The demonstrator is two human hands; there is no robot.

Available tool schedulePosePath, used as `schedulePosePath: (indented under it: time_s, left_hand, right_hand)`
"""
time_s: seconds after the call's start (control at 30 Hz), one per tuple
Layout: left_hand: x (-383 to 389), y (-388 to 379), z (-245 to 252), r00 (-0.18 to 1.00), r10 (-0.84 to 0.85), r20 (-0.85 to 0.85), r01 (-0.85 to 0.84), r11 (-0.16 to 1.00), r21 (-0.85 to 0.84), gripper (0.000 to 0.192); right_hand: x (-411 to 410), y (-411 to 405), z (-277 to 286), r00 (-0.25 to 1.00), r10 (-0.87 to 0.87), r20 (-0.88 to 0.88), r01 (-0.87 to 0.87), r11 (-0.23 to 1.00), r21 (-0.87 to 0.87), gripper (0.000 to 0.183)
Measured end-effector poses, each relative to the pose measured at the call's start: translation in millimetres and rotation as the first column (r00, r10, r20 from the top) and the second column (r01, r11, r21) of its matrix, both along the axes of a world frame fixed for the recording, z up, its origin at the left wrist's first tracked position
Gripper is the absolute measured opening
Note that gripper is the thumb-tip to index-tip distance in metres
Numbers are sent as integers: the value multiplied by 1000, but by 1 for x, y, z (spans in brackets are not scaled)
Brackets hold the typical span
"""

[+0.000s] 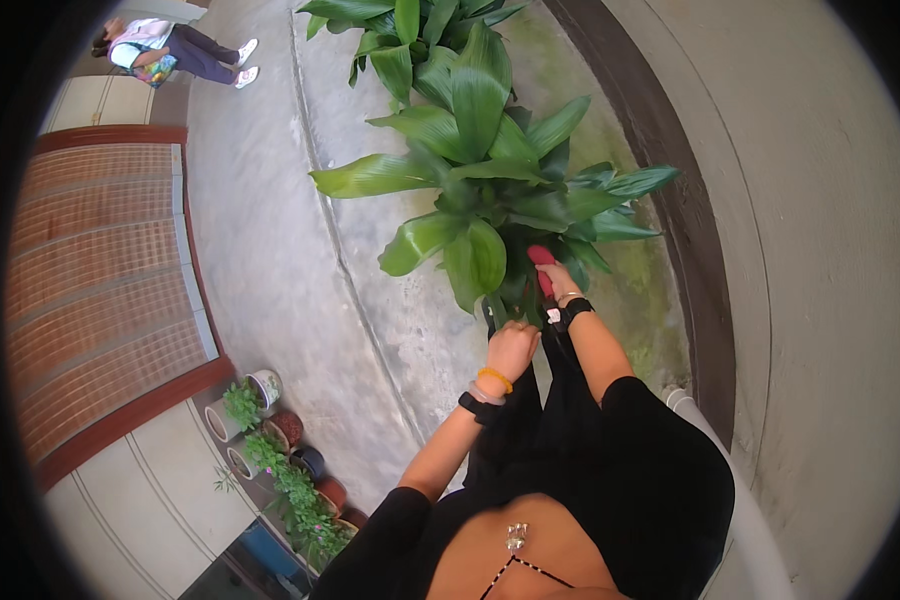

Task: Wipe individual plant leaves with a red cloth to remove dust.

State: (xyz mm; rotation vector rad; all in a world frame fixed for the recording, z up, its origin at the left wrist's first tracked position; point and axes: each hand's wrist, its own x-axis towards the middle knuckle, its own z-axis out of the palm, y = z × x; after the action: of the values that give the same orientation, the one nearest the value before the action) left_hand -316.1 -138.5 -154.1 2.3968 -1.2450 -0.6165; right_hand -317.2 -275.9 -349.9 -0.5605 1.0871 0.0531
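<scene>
Before me stands a large broad-leaved green plant (487, 157), its lower stems mostly hidden under the leaves. My right hand (559, 280) is among the lower leaves at the near right side, closed around a red-handled tool (541, 256). The tool's working end is hidden, so its exact kind is unclear. Just left of and nearer than that, my left hand (515, 345) has its fingers curled at the plant's lowest leaf (497, 308). Whether those fingers pinch a leaf or stem cannot be seen.
Another leafy plant (420, 37) grows beyond. A wall (810, 225) with a dark base runs along the right, with a white pipe (712, 435) close by. Potted plants (285, 457) line the left wall beside a red-framed window (112, 300). A person (172, 52) stands far left.
</scene>
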Motion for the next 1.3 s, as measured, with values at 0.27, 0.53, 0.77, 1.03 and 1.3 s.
schedulePosePath:
  time_s: [0.27,0.53,0.77,1.03,1.3]
  left_hand:
    - [69,-82,-37,226,559,-798,-831,538,141,48]
    - [119,-102,-135,-384,401,-832,-779,342,525,46]
    - [51,68,-189,-53,373,-926,-878,425,221,29]
    - [82,125,-155,-123,382,-916,-861,418,290,23]
    - [58,87,-90,117,573,-811,-864,461,201,21]
  right_hand:
    - [-69,24,108,973,40,227,-43,999,10,33]
    - [-122,-5,169,967,-102,232,82,992,96,32]
    - [-83,-21,221,953,-96,287,51,985,162,48]
    - [-23,83,181,936,68,345,-154,961,228,36]
    - [10,136,119,865,500,-47,-435,700,-566,44]
